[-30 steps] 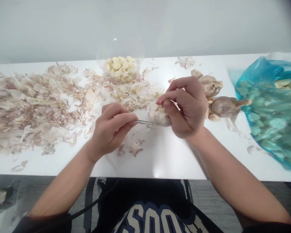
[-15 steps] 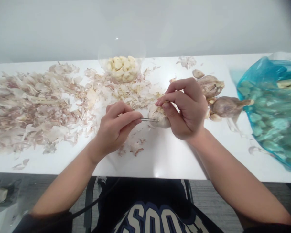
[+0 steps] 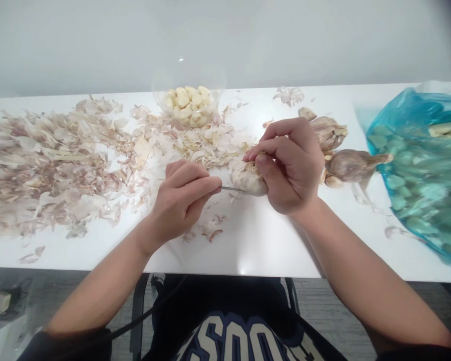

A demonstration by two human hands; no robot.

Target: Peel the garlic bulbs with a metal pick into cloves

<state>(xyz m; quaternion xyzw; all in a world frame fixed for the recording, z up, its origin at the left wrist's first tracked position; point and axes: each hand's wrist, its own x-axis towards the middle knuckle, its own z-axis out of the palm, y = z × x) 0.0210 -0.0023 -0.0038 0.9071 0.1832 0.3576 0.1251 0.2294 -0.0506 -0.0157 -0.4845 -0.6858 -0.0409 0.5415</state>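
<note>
My left hand (image 3: 182, 198) pinches slim metal tweezers (image 3: 231, 188), whose tips reach the side of a white garlic bulb (image 3: 248, 181). My right hand (image 3: 291, 168) grips that bulb from above, its fingers hiding the upper part. Just beyond my right hand lie two whole purplish-skinned garlic bulbs (image 3: 349, 166). A clear plastic bowl (image 3: 220, 89) of peeled garlic cloves (image 3: 186, 103) stands farther ahead, behind my hands.
Heaps of papery garlic skins (image 3: 48, 168) cover the white table (image 3: 248, 245) to the left and middle. A blue plastic bag (image 3: 406, 170) of garlic lies at the right. Below the table edge are my dark lettered shirt (image 3: 236, 336), a black cord (image 3: 135, 321) and the floor.
My left hand has moved right, bringing the tweezers from just short of the bulb to its side. My right hand has shifted slightly, with the bulb still in its grip.
</note>
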